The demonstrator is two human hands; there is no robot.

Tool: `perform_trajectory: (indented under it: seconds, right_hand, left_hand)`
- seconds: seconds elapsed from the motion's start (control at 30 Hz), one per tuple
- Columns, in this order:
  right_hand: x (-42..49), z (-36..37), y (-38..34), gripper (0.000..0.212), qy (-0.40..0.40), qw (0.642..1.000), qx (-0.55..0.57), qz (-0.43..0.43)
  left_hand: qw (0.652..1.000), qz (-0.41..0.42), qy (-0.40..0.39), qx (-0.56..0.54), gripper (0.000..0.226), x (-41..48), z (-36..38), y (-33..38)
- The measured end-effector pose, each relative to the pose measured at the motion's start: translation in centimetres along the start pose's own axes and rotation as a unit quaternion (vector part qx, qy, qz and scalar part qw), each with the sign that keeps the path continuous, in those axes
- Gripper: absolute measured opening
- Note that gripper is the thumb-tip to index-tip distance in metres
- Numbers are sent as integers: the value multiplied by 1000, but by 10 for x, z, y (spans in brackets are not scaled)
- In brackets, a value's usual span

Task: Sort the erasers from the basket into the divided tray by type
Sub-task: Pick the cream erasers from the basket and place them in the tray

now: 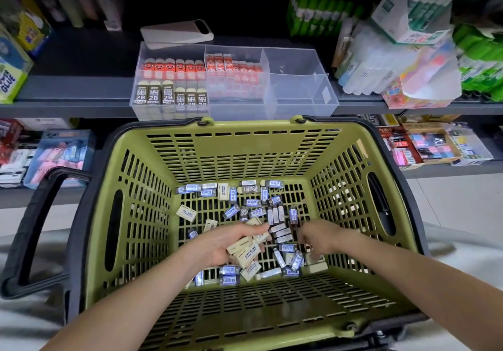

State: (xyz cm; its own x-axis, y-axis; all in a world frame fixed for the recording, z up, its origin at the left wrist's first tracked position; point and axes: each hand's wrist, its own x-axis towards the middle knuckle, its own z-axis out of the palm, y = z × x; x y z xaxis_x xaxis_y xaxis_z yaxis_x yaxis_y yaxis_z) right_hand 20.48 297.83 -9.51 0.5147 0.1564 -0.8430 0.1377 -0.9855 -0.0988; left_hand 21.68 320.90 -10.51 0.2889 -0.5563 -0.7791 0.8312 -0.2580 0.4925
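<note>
A green slatted basket (245,146) stands below a shelf, its floor strewn with several loose erasers (255,203), cream ones and blue-sleeved ones. My left hand (220,244) is inside it, gripping a bunch of cream "DRAWING" erasers (246,250). My right hand (318,237) reaches down among the erasers on the basket floor, fingers curled; what they hold is hidden. On the shelf sits the clear divided tray (299,89). Its left compartments hold orange erasers (174,67) and 2B erasers (152,93), the middle one holds red-white erasers (234,70), and the right ones look bare.
A white case (177,33) lies behind the tray. Glue sticks and packets (402,59) crowd the shelf to the right, a glue box (11,78) the left. The basket's black handle (35,214) sticks out at left. Lower shelves hold more stationery boxes (432,146).
</note>
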Motion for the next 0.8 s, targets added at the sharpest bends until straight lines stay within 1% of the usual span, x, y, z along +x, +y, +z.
perform_trajectory:
  seconds: [0.07,0.13,0.27,0.47,0.57,0.63,0.67,0.7,0.77,0.8]
  right_hand:
    - [7,17,4,54,-18,998,-56,8]
    - [13,24,7,57,-25,998,-62,3]
    - [17,29,13,54,-42,999,-16,20]
    - [17,30,15,43,-65,998,-10,14]
    - [15,27,12,49,-76,997,9,5]
    - [12,25,8,54,-89,995,49,6]
    - [9,22,5,52,-99,993,70,1]
    - [7,17,3,45,-109,990,92,-11]
    - [-2,-1,0,22,-107,981,154,-53]
    - [-9,-13,-2,14,-87,972,203,-76]
  left_hand:
    - [1000,6,3,-2,36,1,-2,1]
    - [1000,9,-2,-2,41,0,-4,2]
    - [1000,15,2,0,43,1,-6,0]
    - [999,30,0,14,47,3,-9,-1]
    - [999,41,-12,17,45,3,-10,-2]
    - [999,42,-14,17,44,2,-10,-2]
    - [999,43,-13,19,44,1,-10,-2]
    - [999,45,-10,21,44,1,-9,-1]
    - [998,49,4,42,48,-1,-8,0]
    - [997,51,12,62,52,-3,-6,2]
